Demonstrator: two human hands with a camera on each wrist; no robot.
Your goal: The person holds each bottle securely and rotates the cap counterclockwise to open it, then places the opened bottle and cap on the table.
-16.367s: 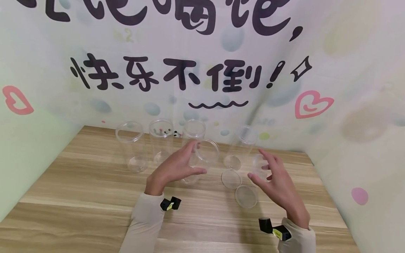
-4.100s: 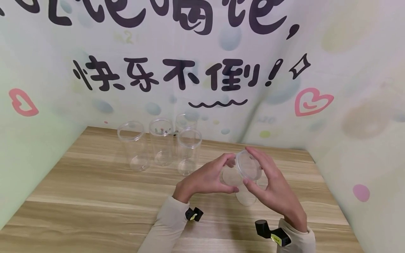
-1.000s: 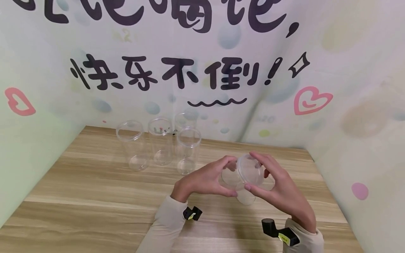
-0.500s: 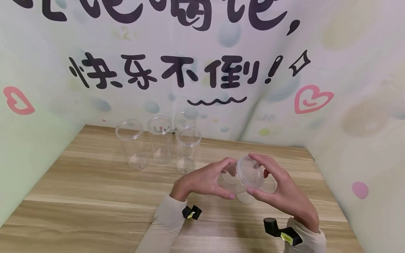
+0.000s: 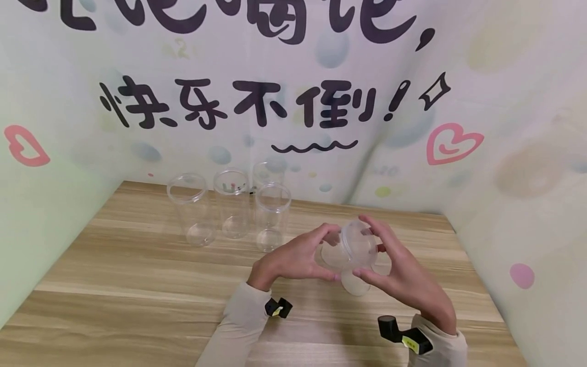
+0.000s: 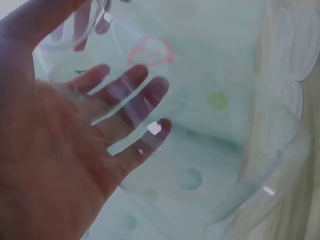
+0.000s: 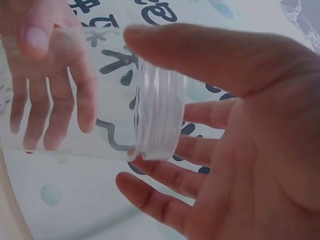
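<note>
A clear plastic jar is held tilted in the air between both hands, a ribbed translucent lid (image 5: 359, 243) (image 7: 160, 112) at its mouth. My left hand (image 5: 293, 257) curves around the jar's body; in the left wrist view its fingers (image 6: 132, 97) show through the transparent wall. My right hand (image 5: 405, 270) pinches the lid's edge, with the thumb on one side and the fingers on the other. The right wrist view has the left hand (image 7: 55, 90) behind the clear jar wall. Below them, a round lid (image 5: 355, 283) lies flat on the wooden table (image 5: 151, 295).
Several open clear jars stand upright at the back left, among them a left jar (image 5: 188, 214), a middle jar (image 5: 232, 209) and a front jar (image 5: 272, 219). More flat lids (image 6: 304, 42) lie near the hands. A printed cloth wall (image 5: 220, 142) borders the table's back.
Earlier the left hand was by the standing jars and the right hand was empty; now both hold the lidded jar at the right. Lately the right hand has shifted slightly on the lid.
</note>
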